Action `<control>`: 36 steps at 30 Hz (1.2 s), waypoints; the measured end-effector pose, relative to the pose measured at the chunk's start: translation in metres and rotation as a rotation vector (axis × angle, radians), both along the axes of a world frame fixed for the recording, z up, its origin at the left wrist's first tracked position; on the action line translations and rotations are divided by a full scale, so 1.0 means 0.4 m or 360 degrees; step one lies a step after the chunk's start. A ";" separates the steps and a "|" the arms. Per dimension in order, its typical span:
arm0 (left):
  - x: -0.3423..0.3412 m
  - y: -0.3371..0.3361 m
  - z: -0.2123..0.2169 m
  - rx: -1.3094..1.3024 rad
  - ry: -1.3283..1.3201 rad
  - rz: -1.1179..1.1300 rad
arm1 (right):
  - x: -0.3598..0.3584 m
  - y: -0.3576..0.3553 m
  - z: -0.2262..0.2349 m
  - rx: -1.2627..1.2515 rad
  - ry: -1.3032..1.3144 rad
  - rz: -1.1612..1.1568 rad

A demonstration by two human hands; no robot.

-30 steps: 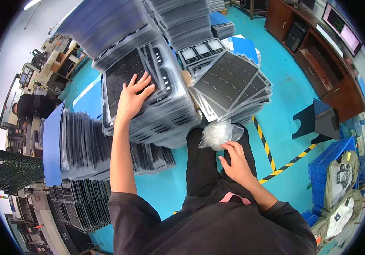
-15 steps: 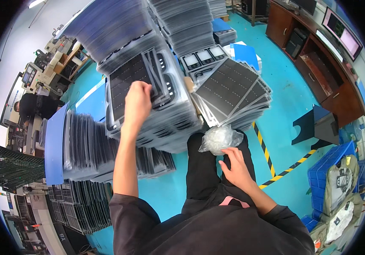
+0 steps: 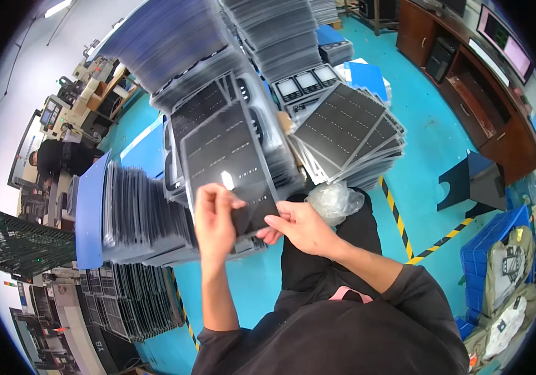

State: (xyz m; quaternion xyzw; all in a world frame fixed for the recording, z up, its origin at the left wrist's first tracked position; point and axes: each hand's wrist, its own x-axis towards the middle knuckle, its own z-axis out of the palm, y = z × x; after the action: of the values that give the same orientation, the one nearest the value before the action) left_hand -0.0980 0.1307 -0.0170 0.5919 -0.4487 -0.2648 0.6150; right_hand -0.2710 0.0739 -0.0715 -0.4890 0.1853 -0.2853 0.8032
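Note:
A glossy black panel sheet with rows of small light marks lies tilted, its far end over the tall stack of sheets in front of me. My right hand pinches its near right corner between thumb and fingers. Over the near left part of the sheet, my left hand has its fingers curled. Whether anything sits in those fingers I cannot make out. A crumpled clear plastic bag rests by my thighs, just beyond the right hand. Right of the stack is a fanned pile of similar black sheets.
Further sheet stacks rise behind, and upright sheets stand at left. A black stand and blue crates are at right. Beyond is a wooden desk. Another person bends near machines at far left.
My left hand has come nearer from the stack, and the black sheet now reaches toward me. My right hand has moved left from beside the plastic bag and taken hold of the sheet's corner.

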 end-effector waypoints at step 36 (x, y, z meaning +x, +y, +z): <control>-0.023 0.056 0.196 -0.0423 -0.0608 -0.0528 | -0.293 -0.113 -0.227 -0.0282 0.0802 -0.0422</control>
State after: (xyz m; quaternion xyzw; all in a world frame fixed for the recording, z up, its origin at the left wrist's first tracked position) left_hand -0.1074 0.1530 0.0613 0.4638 -0.6779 -0.1843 0.5398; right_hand -0.3880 0.0285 -0.1625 -0.5843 0.4154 -0.2724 0.6418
